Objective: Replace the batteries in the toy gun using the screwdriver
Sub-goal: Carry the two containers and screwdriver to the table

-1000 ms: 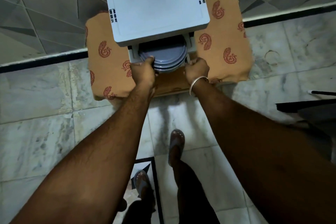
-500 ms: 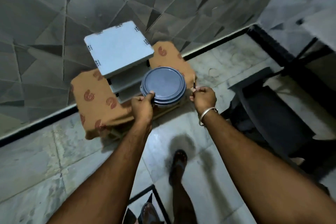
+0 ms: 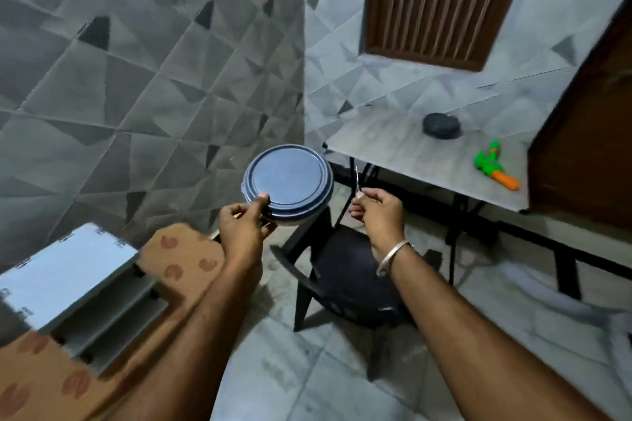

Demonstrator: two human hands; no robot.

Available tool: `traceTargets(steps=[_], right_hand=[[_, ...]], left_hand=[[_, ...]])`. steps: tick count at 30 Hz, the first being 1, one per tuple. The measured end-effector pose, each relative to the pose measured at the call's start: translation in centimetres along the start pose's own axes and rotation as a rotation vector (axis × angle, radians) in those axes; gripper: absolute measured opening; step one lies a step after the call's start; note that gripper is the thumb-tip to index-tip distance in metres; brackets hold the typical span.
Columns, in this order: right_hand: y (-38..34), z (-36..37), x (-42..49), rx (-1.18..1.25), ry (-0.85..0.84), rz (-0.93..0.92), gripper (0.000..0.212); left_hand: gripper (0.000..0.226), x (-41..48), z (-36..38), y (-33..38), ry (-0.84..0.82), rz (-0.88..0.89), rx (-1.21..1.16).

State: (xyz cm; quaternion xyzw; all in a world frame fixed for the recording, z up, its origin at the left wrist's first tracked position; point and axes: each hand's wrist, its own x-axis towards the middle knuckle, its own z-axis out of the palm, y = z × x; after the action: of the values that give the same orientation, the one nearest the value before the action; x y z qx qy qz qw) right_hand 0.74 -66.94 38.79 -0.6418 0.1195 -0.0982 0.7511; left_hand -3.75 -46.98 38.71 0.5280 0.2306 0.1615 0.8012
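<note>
My left hand (image 3: 244, 227) grips a round blue lidded container (image 3: 288, 183) by its near rim and holds it up in the air. My right hand (image 3: 378, 212) pinches a thin screwdriver (image 3: 356, 178), its metal shaft pointing up. The green and orange toy gun (image 3: 494, 169) lies on the grey table (image 3: 403, 147) at the right, well beyond both hands.
A dark round container (image 3: 442, 125) sits on the table behind the toy gun. A black chair (image 3: 345, 277) stands under my hands. A grey shelf unit (image 3: 71, 280) on an orange patterned cloth (image 3: 184, 260) is at the lower left. A brown door (image 3: 588, 133) edges the table.
I have lifted the blue container out of the shelf unit and turned right, so the table with the toy gun is now in sight. My right hand still holds the screwdriver.
</note>
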Motion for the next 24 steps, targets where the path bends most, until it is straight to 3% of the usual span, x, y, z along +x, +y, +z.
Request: traceTargets(steps=[13, 24], right_hand=[[-10.7, -28.2, 12.4, 0.037, 0.154, -0.097, 0.011], [-12.3, -36.9, 24.6, 0.109, 0.179, -0.062, 0.016]], left_hand=[[0.032, -10.6, 31.6, -7.5, -0.218, 0.001, -0.074], [0.047, -6.7, 47.7, -12.4, -0.259, -0.057, -0.013]])
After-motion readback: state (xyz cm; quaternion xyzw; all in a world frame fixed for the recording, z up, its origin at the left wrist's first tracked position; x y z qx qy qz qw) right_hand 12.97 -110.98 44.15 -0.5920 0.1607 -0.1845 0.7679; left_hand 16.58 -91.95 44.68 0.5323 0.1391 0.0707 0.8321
